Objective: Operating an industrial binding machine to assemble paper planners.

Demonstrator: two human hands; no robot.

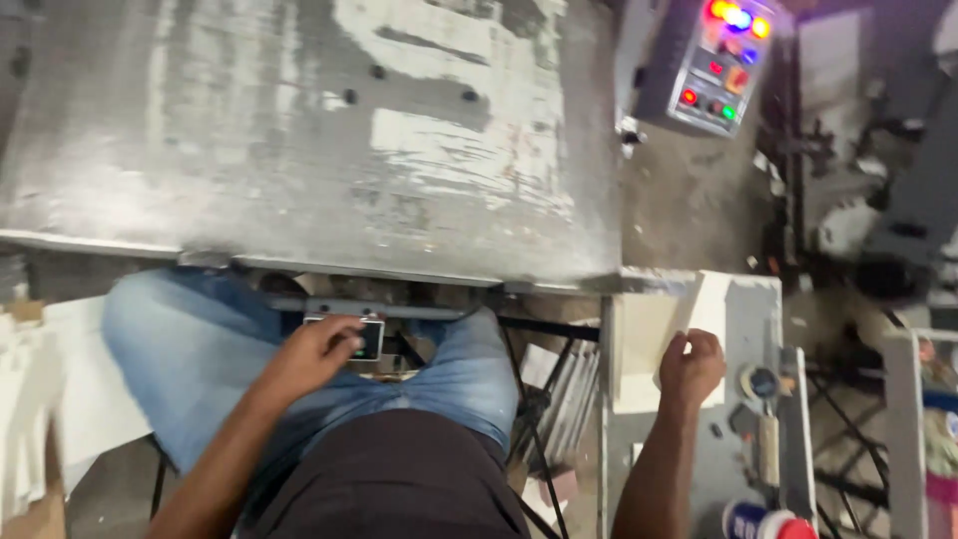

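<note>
Pressing small dark box (pixel 367 339) under the worn steel desk (pixel 299 140) front edge, left hand (pixel 314 354) fingers curled on it; right hand (pixel 691 367) fingers clamped on white card sheets (pixel 649 339) at right side shelf's near edge. Sheets could slip, stack toppling.

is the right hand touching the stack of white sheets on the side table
Touching. The head view shows the right hand resting on the near right edge of the white sheets, its fingers curled over the edge with no gap visible, on the grey side table.
</note>
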